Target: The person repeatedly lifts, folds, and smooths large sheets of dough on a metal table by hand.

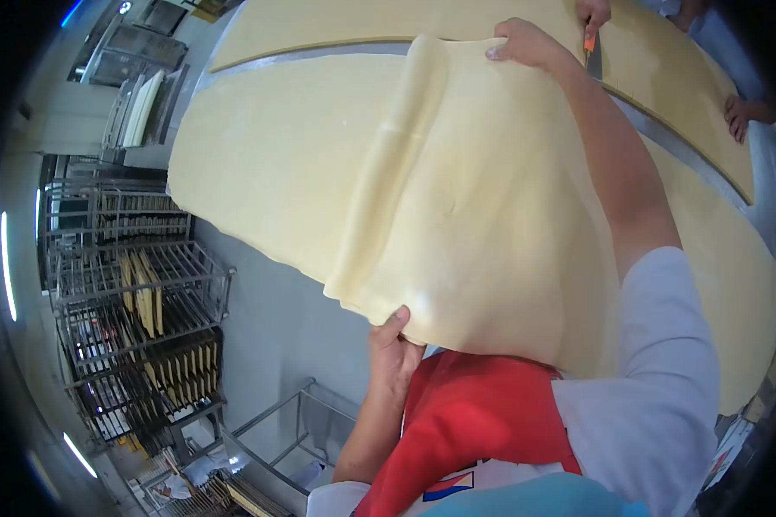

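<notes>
A wide, pale yellow sheet of what looks like dough (267, 146) lies over the table, and part of it is lifted and folded over in a long ridge. At the near edge, my left hand (395, 340) pinches the sheet, thumb on top and fingers beneath. My right hand (526, 43) grips the far edge of the lifted part, with my arm stretched across the sheet. Between my hands the raised part (491, 198) hangs in soft creases.
Beyond a narrow gap lies a second sheet (319, 19). A co-worker's hand (593, 12) holds an orange-handled knife (592, 53) there; another hand (736, 118) rests at the right. Metal racks with trays (146, 302) stand at the left, and a metal frame (293, 431) stands below.
</notes>
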`<action>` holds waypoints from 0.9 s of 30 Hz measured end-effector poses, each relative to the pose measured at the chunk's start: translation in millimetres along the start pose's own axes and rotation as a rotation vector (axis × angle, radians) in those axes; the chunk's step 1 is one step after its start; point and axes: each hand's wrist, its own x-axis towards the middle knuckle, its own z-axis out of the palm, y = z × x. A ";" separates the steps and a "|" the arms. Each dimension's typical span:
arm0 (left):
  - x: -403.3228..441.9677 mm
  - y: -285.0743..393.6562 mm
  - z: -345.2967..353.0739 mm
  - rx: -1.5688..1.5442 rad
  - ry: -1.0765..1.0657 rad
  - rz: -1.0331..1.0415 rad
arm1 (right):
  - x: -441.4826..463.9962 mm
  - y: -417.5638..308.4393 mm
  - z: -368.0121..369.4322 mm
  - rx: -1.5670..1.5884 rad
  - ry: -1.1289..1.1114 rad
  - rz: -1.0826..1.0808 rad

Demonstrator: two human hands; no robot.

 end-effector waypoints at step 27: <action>9.0 -42.2 -29.3 -0.106 0.144 -0.259 | 0.6 -38.4 107.2 -0.449 -0.241 -0.212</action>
